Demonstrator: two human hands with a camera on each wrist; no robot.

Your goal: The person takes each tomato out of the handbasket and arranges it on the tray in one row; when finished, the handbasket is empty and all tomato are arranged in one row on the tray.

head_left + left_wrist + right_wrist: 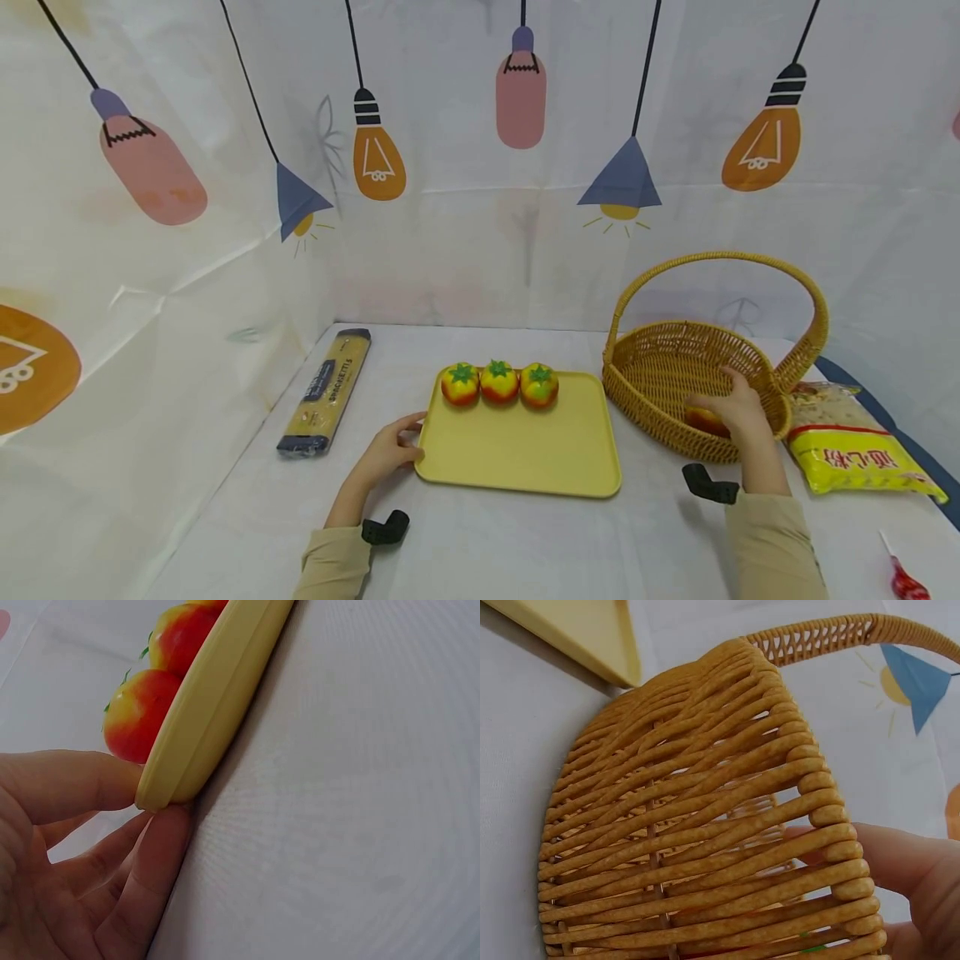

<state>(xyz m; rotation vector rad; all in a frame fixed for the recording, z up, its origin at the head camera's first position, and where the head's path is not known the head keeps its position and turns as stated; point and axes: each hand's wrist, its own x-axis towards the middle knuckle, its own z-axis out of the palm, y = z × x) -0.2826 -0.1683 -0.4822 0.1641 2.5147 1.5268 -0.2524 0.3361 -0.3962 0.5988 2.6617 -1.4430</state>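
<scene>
My left hand pinches the left edge of a yellow tray. In the left wrist view the thumb lies over the tray rim, with a finger beneath it. Three red-and-yellow tomatoes with green leafy tops sit in a row along the tray's back. Inside a woven basket with a tall handle, my right hand reaches down with fingers spread. Just below it lies another red-and-yellow tomato, partly hidden by the hand. In the right wrist view the basket wall covers most of that tomato.
A spaghetti packet lies left of the tray. A yellow pasta bag is right of the basket, close against it. A red lollipop lies near the front right. White printed sheets stand behind and at the left.
</scene>
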